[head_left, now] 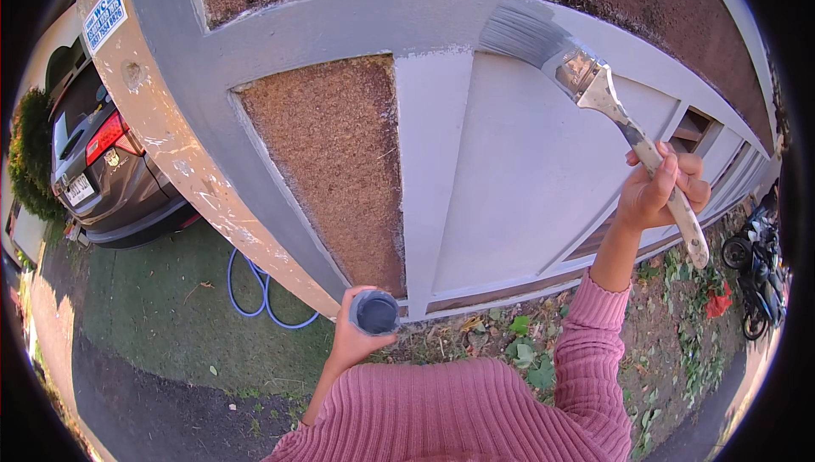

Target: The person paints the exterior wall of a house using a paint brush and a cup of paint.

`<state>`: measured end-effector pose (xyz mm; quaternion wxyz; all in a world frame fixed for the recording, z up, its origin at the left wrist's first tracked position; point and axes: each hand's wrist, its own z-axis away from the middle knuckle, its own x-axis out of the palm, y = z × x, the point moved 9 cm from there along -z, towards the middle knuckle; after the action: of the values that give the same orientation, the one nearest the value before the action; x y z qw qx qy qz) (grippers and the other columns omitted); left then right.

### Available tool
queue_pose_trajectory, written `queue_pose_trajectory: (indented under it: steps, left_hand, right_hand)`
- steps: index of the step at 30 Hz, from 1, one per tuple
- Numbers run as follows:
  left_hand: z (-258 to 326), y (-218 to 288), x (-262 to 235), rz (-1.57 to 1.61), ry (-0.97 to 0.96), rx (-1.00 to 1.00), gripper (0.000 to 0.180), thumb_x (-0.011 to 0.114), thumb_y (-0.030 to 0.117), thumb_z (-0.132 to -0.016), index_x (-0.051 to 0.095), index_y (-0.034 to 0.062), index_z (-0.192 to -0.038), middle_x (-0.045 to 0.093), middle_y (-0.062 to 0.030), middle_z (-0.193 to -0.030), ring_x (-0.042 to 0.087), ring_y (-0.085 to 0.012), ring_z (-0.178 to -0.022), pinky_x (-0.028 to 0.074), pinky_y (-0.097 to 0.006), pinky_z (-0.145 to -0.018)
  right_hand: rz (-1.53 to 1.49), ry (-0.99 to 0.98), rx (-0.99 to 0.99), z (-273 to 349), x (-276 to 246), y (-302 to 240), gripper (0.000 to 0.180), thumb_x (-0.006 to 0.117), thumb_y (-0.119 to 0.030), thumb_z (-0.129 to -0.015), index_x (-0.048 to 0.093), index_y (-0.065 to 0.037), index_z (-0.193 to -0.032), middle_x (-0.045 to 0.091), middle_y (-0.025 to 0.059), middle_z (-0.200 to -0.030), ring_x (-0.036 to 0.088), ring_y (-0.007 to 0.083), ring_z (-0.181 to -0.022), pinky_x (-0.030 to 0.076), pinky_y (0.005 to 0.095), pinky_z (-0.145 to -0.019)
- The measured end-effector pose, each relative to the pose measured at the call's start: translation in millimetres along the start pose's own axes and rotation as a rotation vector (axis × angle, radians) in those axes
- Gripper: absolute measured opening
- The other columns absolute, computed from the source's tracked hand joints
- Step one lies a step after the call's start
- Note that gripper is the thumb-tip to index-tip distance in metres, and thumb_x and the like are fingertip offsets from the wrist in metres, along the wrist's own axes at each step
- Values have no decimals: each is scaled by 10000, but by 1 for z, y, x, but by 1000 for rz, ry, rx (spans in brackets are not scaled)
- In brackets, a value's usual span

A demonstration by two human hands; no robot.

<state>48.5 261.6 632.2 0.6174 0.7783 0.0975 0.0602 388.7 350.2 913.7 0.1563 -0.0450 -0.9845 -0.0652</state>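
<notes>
My right hand [660, 189] is closed round the handle of a wide paintbrush [607, 106], its worn white handle smeared with grey. The grey-coated bristles lie against a horizontal rail of the panelled wall [297, 33], where wet grey paint meets the paler surface. Low in front of me, my left hand [352, 336] grips a small cup of grey paint [374, 313], its opening facing up. Between grey-painted strips sits a rough brown panel [335, 165]. To its right are a pale upright [433, 140] and a smooth pale panel [535, 165].
A tan, chipped wall edge [182, 156] borders the painted part on the left. Beyond it stand a dark car [119, 156] and a looped blue hose [265, 296] on the ground. Leaves and weeds [531, 360] lie along the wall's foot. A motorcycle [755, 258] is at far right.
</notes>
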Motion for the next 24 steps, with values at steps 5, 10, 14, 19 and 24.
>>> queue_pose_trajectory:
  steps: [5, 10, 14, 19, 24]
  left_hand:
    - [-1, -5, 2, 21, 12, -23, 725, 759, -24, -498, 414, 53, -1132, 573, -86, -1043, 561, -168, -982, 444, -308, -870]
    - [-2, -4, 7, -4, 8, -4, 720, 756, -20, -503, 414, 53, -1132, 579, -85, -1035, 566, -167, -974, 447, -306, -866]
    - [-4, -1, 11, 11, -11, -7, 716, 752, -20, -505, 414, 54, -1132, 579, -86, -1038, 566, -168, -974, 447, -307, -866]
    - [-2, -3, 8, 6, 2, -14, 712, 749, -26, -511, 414, 56, -1134, 576, -86, -1042, 563, -170, -982, 444, -308, -871]
    - [-2, -3, 9, -1, -8, 7, 716, 760, -14, -520, 395, 58, -1132, 578, -86, -1015, 566, -167, -953, 457, -316, -849]
  right_hand:
    - [55, 1, -6, -5, -22, 10, 182, 576, -43, -827, 396, -58, -816, 525, 122, -679, 574, 201, -471, 520, 328, -377]
    - [45, 31, 11, -7, -41, 20, 172, 583, -45, -825, 411, -56, -811, 541, 134, -692, 584, 215, -487, 518, 319, -383]
    - [70, 67, 11, -22, -63, 20, 165, 584, -22, -810, 422, -52, -802, 563, 151, -709, 588, 221, -493, 507, 303, -378]
    - [-17, 235, 63, -34, -93, -8, 178, 580, 5, -804, 406, -32, -817, 566, 166, -683, 586, 223, -483, 494, 279, -364]
    - [596, 12, -437, -39, -48, -66, 229, 616, 10, -800, 387, -1, -798, 571, 164, -644, 572, 200, -443, 474, 242, -339]
